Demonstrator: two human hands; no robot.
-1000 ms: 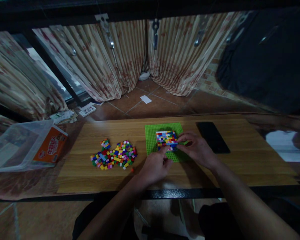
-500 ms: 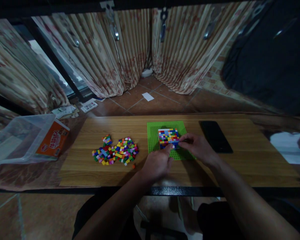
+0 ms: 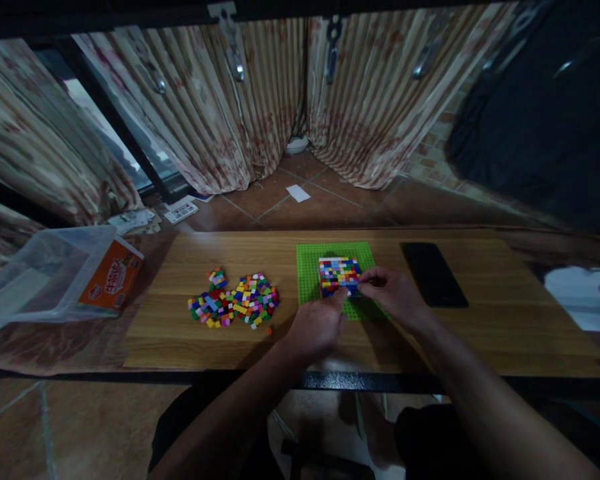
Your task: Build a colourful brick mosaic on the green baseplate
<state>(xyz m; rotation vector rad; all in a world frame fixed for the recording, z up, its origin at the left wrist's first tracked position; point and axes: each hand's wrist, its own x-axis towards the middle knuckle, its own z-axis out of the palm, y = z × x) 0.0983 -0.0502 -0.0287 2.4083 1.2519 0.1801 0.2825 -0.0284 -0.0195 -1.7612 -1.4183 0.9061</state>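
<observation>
Apparently seating bricks, I pointed my left hand (image 3: pixel 319 325) at the multicoloured plastic-brick block (image 3: pixel 337 270) on the green studded baseplate (image 3: pixel 307 267), nearer the wooden tabletop (image 3: pixel 500 320)'s far edge; whether my right hand (image 3: pixel 397 293) pinched anything, I couldn't tell. Next likely needed even pressure.

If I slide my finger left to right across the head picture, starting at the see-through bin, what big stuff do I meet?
See-through bin → loose bricks → green baseplate → flat black slab → white sheet.
</observation>
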